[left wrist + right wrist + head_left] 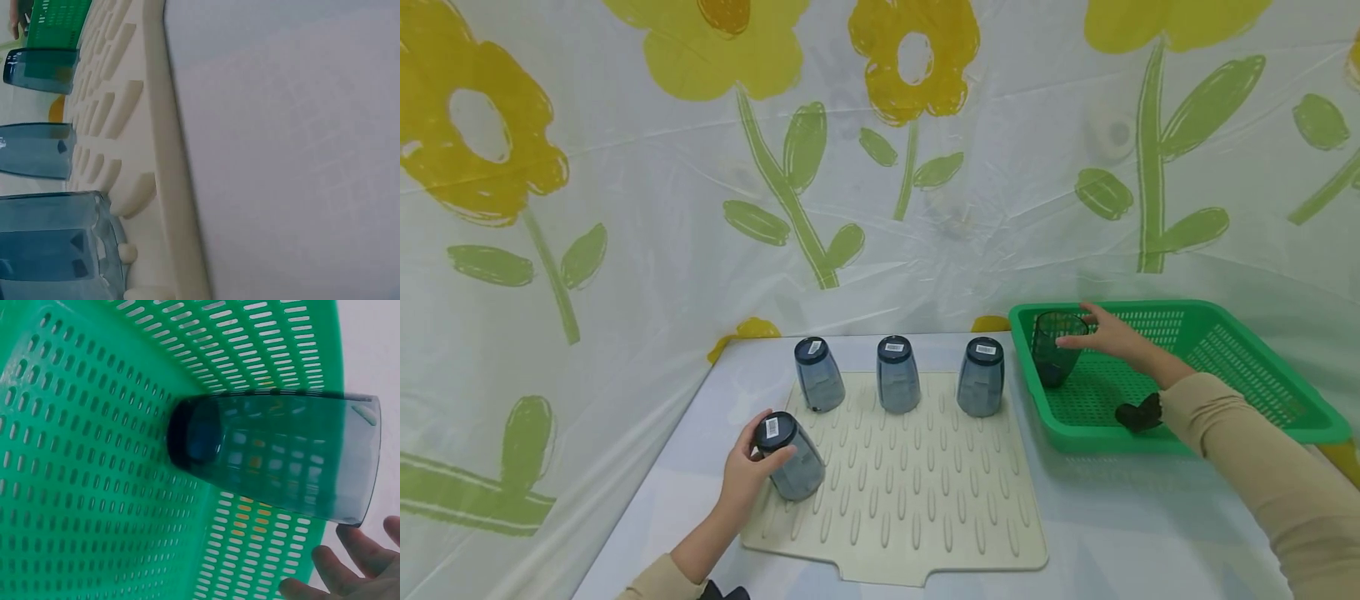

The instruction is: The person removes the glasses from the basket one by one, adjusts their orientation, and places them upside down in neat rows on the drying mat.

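A blue-tinted drinking glass point(797, 471) stands upside down at the left of the cream ridged drying mat point(917, 500), a label on its base. My left hand point(748, 471) grips it near the top, thumb and fingers on either side. In the green basket point(1150, 442), another tinted glass point(275, 456) stands mouth up against the left wall. My right hand point(1112, 337) reaches over it with thumb and fingers spread at its rim. In the right wrist view, the extended fingers point(369, 550) are right by that rim, not wrapped round the glass.
Along the mat's far edge three more upturned glasses stand in a row: left point(822, 379), middle point(898, 379) and right point(981, 379). The basket sits right of the mat on the white table point(1120, 525). Behind everything hangs a flower-print curtain point(1000, 208).
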Tool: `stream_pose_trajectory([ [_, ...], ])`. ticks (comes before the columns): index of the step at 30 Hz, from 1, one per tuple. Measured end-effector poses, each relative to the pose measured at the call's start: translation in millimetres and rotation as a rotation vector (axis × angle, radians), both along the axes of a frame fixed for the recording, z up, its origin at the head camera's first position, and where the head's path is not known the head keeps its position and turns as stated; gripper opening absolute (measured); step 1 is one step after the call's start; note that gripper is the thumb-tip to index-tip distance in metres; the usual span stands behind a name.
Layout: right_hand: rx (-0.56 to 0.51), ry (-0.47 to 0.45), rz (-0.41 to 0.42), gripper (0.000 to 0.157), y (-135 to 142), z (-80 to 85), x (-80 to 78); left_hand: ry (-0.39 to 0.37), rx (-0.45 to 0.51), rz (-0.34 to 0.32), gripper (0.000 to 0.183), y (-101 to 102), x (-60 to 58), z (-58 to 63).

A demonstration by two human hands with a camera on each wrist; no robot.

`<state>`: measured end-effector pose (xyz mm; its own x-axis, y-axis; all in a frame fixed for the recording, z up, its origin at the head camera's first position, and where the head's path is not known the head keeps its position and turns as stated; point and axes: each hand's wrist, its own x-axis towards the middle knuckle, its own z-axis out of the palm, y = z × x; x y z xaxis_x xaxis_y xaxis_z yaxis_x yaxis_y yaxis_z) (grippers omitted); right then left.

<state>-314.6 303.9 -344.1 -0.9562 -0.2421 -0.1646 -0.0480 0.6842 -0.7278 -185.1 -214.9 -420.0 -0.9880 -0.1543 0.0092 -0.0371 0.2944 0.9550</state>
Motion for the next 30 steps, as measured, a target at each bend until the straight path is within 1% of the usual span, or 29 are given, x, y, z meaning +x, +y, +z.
stream_pose_trajectory([
  [6,0.006,-0.005,0.007,0.098,1.0,-4.5,-2.2,0.028,0.052,0.006,0.071,1.9,2.0,-5.8],
  [10,-0.002,-0.019,0.001,0.099,0.0,-7.3,-4.1,0.023,0.071,0.011,0.070,1.9,1.4,-8.7],
  [15,-0.008,-0.038,-0.014,0.101,-2.2,-10.3,-7.8,0.042,0.099,0.005,0.071,2.2,1.3,-9.5],
  [20,-0.014,-0.050,-0.024,0.103,-2.7,-14.7,-10.8,0.047,0.095,-0.003,0.071,3.7,3.5,-7.3],
  [23,-0.033,-0.053,-0.032,0.102,-2.1,-18.8,-12.7,0.091,0.093,-0.007,0.072,3.8,5.3,-8.2],
  [24,-0.037,-0.051,-0.035,0.101,-2.0,-19.7,-13.1,0.118,0.093,-0.004,0.071,3.9,6.0,-9.5],
  [27,-0.038,-0.039,-0.044,0.100,-1.6,-22.3,-14.7,0.148,0.101,-0.005,0.072,3.9,5.9,-11.5],
  [30,-0.020,-0.015,-0.049,0.099,-2.1,-24.2,-16.3,0.123,0.106,-0.001,0.071,3.7,4.7,-10.6],
])
